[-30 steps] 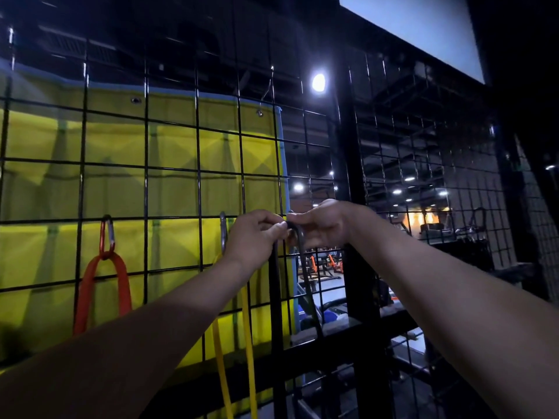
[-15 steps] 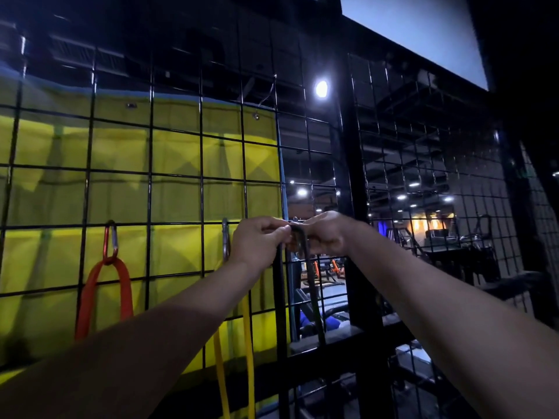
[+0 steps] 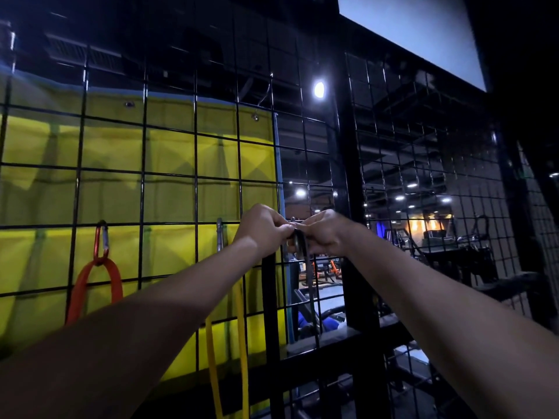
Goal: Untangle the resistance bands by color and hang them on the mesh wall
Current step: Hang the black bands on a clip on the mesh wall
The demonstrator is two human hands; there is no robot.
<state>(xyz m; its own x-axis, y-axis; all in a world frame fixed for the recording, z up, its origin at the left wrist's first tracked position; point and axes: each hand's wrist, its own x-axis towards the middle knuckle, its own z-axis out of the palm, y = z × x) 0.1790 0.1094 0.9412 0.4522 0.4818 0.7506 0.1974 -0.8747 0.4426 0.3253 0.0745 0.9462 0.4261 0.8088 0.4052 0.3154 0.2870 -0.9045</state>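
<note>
A black wire mesh wall (image 3: 169, 176) fills the view. Both hands meet at one of its horizontal wires. My left hand (image 3: 263, 229) and my right hand (image 3: 325, 232) pinch the top of a black band (image 3: 302, 252), which hangs down in two strands below them. Whatever clip holds it is hidden by the fingers. Left of them a yellow band (image 3: 242, 352) hangs from a grey carabiner (image 3: 220, 234). Further left an orange band (image 3: 90, 285) hangs from a red carabiner (image 3: 101, 240).
A yellow padded mat (image 3: 121, 152) hangs behind the mesh on the left. A thick black post (image 3: 351, 182) divides the mesh panels just right of my hands. Gym equipment and ceiling lights show through the mesh on the right.
My hands stay together on the black band at the same wire, with only small finger shifts. The camera view drifted a little.
</note>
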